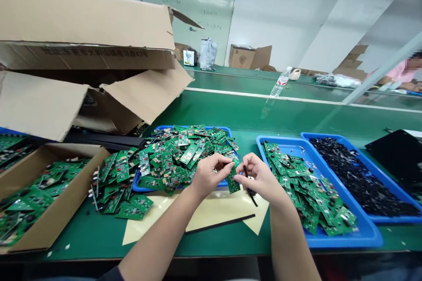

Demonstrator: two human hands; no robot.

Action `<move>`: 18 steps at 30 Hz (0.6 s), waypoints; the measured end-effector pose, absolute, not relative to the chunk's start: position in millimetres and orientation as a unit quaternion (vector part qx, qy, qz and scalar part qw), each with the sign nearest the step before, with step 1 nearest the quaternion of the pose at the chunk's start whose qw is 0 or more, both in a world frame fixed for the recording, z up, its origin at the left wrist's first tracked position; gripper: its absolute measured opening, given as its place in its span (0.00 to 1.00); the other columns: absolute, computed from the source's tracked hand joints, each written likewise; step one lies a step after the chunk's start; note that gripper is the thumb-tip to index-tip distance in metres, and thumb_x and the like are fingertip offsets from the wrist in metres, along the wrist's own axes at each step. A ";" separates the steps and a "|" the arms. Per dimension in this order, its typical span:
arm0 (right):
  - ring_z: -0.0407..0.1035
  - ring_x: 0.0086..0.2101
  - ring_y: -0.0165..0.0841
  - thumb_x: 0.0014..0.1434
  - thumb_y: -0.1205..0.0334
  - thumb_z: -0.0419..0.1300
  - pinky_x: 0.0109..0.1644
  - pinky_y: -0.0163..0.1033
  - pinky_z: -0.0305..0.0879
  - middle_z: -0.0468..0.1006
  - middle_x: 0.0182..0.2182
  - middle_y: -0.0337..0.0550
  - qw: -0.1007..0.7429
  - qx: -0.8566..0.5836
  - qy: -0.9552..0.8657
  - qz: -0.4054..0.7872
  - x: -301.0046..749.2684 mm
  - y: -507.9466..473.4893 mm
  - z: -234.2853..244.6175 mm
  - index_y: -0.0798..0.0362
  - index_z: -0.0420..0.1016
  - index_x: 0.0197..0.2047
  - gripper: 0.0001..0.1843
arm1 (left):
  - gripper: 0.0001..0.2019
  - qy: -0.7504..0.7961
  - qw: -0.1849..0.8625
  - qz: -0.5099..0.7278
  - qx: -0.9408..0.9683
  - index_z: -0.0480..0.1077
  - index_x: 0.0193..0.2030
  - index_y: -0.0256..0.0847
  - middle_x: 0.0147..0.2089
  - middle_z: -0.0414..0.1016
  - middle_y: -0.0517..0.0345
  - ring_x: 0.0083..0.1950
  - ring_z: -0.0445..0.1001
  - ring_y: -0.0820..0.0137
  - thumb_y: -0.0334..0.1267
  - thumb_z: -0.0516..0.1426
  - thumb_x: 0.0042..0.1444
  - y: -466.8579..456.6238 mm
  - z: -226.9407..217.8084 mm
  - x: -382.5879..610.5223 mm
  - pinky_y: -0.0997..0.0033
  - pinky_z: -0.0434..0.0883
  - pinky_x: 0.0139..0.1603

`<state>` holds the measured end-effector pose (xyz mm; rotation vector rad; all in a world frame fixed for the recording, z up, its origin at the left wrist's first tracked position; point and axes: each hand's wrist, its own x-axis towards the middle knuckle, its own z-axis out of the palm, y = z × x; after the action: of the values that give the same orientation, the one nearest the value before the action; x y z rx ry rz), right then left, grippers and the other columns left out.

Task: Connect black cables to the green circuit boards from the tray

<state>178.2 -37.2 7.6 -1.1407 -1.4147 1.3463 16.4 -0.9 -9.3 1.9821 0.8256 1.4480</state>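
My left hand (211,173) pinches the upper end of a small green circuit board (234,181) at the centre of the head view. Close beside it on the right, my right hand (259,178) has its fingers closed around a thin black strip (251,193), which hangs down below the fingers. The right thumb reaches toward the board; whether it touches is hard to tell. Beneath both hands lie pale yellow sheets (217,210), with another black strip (220,224) along their front. Just behind the left hand, a blue tray (136,184) is heaped with circuit boards.
Right of my hands stands a blue tray (343,240) of boards, then a blue tray (389,218) of small black pieces. A cardboard box (62,202) of boards sits left, below a large open carton (85,17). A plastic bottle (280,82) stands behind; a person (402,70) is far right.
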 end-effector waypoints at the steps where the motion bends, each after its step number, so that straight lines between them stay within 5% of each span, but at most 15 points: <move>1: 0.61 0.20 0.23 0.49 0.53 0.65 0.22 0.30 0.60 0.69 0.27 0.32 0.424 -0.460 -0.562 0.542 178.2 -38.2 7.9 0.48 0.52 0.32 0.22 | 0.05 0.309 0.279 0.528 0.741 0.71 0.34 0.37 0.27 0.75 0.58 0.23 0.70 0.77 0.37 0.57 0.55 -0.6 -9.2 16.5 0.80 0.68 0.24; 5: 0.62 0.20 0.24 0.47 0.52 0.65 0.21 0.31 0.59 0.69 0.27 0.33 0.445 -0.530 -0.547 0.471 199.3 -44.3 4.4 0.49 0.55 0.33 0.21 | 0.11 0.338 0.268 0.487 0.760 0.68 0.46 0.38 0.35 0.75 0.54 0.33 0.75 0.71 0.39 0.55 0.58 5.4 -5.2 10.9 0.73 0.73 0.34; 11: 0.64 0.17 0.32 0.43 0.55 0.63 0.23 0.38 0.60 0.68 0.20 0.33 0.407 -0.784 -0.429 0.186 288.3 -49.2 -13.9 0.49 0.57 0.33 0.19 | 0.12 0.560 -0.031 0.370 0.740 0.71 0.46 0.31 0.50 0.68 0.36 0.55 0.67 0.49 0.32 0.56 0.55 24.8 -5.6 -6.3 0.49 0.66 0.54; 18: 0.69 0.23 0.40 0.45 0.59 0.59 0.31 0.45 0.63 0.72 0.23 0.40 0.294 -0.880 -0.369 0.054 321.2 -50.2 -14.3 0.48 0.57 0.33 0.14 | 0.04 0.558 -0.026 0.338 0.757 0.73 0.35 0.36 0.48 0.71 0.40 0.56 0.66 0.50 0.29 0.57 0.53 27.5 -9.8 -6.7 0.51 0.66 0.54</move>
<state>321.2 -50.2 -14.3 -2.3430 -0.9818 0.1443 -6.7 27.5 -9.8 2.4195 1.7834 1.0799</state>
